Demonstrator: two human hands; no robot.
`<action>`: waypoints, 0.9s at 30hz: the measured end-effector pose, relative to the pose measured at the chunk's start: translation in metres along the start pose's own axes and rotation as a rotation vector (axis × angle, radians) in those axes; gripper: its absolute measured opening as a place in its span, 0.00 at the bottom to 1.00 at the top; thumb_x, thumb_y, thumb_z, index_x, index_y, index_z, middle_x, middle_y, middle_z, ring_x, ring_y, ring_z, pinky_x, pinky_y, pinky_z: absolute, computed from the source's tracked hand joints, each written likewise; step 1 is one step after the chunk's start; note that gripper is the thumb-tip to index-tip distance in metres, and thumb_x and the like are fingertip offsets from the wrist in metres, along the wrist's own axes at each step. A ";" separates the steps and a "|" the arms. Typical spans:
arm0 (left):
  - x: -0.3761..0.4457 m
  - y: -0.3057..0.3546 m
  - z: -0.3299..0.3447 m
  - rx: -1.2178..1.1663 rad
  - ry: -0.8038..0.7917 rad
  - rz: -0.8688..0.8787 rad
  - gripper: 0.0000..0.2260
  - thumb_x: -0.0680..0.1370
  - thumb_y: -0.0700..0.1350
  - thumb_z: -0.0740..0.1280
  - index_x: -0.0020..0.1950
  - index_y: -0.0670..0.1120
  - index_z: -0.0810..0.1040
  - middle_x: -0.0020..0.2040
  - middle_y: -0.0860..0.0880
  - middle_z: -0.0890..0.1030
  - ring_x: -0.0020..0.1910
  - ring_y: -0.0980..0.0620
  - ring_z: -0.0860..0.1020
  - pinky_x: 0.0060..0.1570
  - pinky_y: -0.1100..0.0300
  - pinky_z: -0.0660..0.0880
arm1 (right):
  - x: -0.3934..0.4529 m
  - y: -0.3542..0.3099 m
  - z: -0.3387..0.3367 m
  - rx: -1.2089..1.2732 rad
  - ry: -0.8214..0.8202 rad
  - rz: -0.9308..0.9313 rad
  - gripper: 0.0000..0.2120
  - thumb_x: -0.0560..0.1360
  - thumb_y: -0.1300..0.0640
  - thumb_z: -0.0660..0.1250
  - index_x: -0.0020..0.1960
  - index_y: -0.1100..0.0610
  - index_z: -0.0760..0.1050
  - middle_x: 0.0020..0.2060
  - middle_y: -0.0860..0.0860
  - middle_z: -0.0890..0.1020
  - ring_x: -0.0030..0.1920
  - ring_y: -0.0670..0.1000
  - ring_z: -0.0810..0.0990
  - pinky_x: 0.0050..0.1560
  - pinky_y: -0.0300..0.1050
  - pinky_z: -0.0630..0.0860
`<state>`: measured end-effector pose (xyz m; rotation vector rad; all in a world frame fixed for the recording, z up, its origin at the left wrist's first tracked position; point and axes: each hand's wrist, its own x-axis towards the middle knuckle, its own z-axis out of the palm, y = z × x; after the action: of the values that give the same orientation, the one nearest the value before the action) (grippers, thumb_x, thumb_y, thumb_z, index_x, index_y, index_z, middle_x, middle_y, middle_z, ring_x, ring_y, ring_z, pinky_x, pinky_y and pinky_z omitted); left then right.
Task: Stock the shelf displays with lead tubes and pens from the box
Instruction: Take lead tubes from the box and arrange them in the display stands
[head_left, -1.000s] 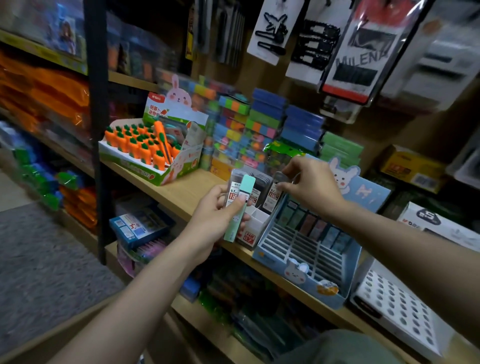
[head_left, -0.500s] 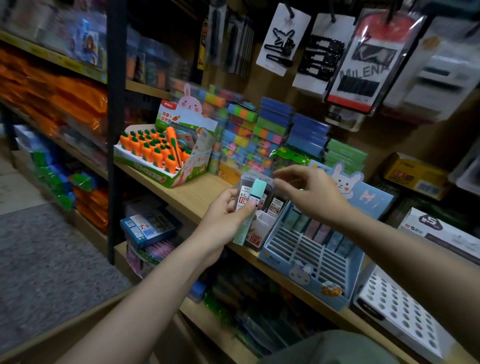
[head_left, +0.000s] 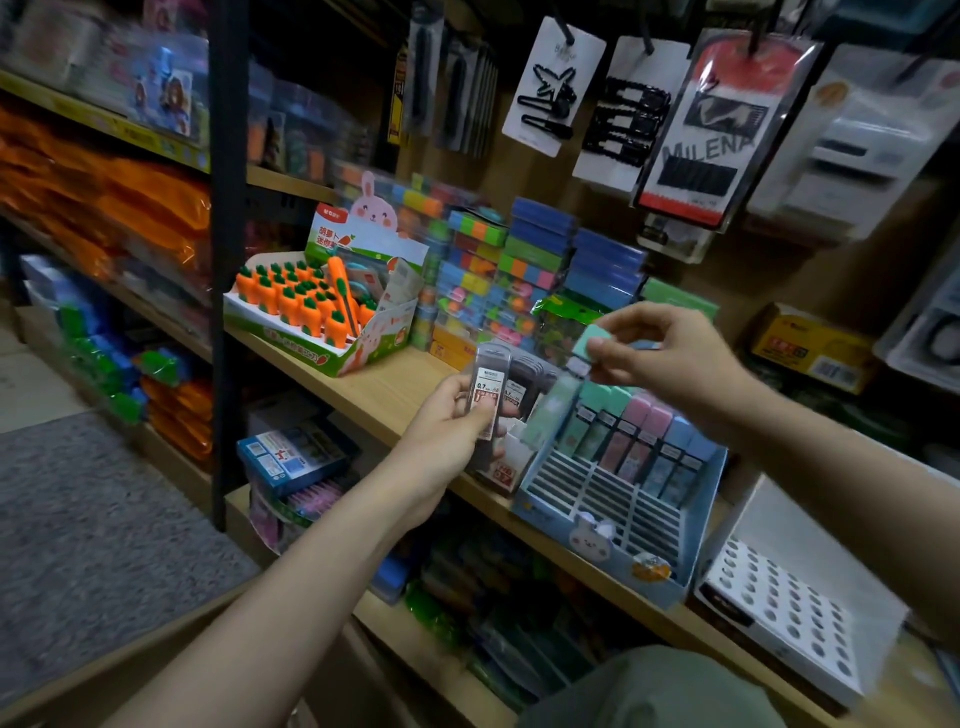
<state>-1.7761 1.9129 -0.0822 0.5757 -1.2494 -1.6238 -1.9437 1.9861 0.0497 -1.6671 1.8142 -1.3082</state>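
Note:
My left hand grips a few grey 0.7 lead tubes in front of the wooden shelf. With its fingertips my right hand pinches the top of a mint-green lead tube, which hangs tilted just right of the grey tubes. Below it stands a blue bunny display with slotted rows, its back row holding several pastel tubes. A small white lead-tube box sits on the shelf behind my left hand, partly hidden.
A carrot-pen display box stands left on the shelf, with stacked colourful packs behind. A white tray with round holes sits at the right. Carded hair clips hang above. A black shelf upright rises at left.
My right hand reached to the bundle in my left hand, pinched the mint-green tube and drew it up and to the right. My left hand keeps the grey tubes.

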 end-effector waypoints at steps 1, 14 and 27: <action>0.000 0.000 0.000 0.024 -0.010 -0.004 0.07 0.82 0.39 0.61 0.57 0.49 0.75 0.47 0.51 0.85 0.43 0.56 0.81 0.44 0.58 0.80 | 0.000 0.002 -0.013 -0.004 0.026 -0.002 0.08 0.73 0.63 0.72 0.51 0.63 0.79 0.47 0.61 0.82 0.39 0.55 0.85 0.47 0.48 0.83; -0.010 -0.018 0.011 0.231 -0.114 0.009 0.12 0.83 0.41 0.59 0.66 0.47 0.72 0.53 0.50 0.83 0.41 0.55 0.81 0.42 0.58 0.79 | -0.004 0.069 -0.019 -0.548 0.184 -0.135 0.05 0.76 0.56 0.71 0.48 0.55 0.75 0.41 0.50 0.81 0.41 0.47 0.81 0.40 0.41 0.74; -0.001 -0.019 0.012 0.188 -0.089 -0.027 0.10 0.83 0.40 0.58 0.59 0.51 0.75 0.48 0.54 0.84 0.41 0.55 0.81 0.42 0.58 0.79 | 0.006 0.075 -0.005 -0.549 0.227 -0.177 0.04 0.76 0.57 0.71 0.47 0.56 0.76 0.42 0.50 0.80 0.40 0.47 0.80 0.41 0.42 0.72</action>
<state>-1.7931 1.9194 -0.0959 0.6435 -1.4765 -1.5788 -1.9932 1.9730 -0.0057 -2.0607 2.3667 -1.1708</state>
